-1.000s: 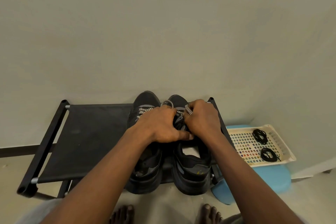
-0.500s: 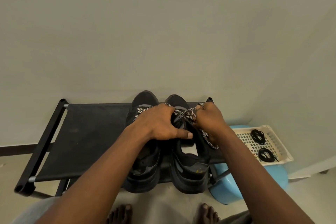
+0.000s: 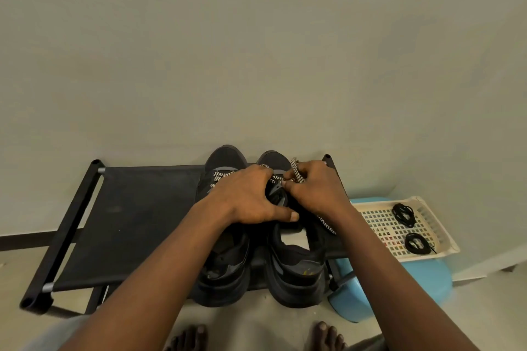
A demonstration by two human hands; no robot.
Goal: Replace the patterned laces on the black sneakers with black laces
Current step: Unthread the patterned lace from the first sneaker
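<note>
While the right sneaker point(image 3: 296, 265) sits on the rack point(image 3: 137, 222), it is gripped by the left hand point(image 3: 251, 196) and its patterned lace point(image 3: 296, 172) is pinched by the right hand point(image 3: 313, 191). Lace judged soft, limp, light: best taken close to the eyelet. Coiled black laces point(image 3: 403, 214) lie in the basket point(image 3: 439, 236).

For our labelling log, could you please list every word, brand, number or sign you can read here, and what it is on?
No text can be read anywhere.
Basket: coloured specks behind the mesh, too small to read.
Sneaker beside it: a yellow mark at the heel, too blurred to read.
</note>
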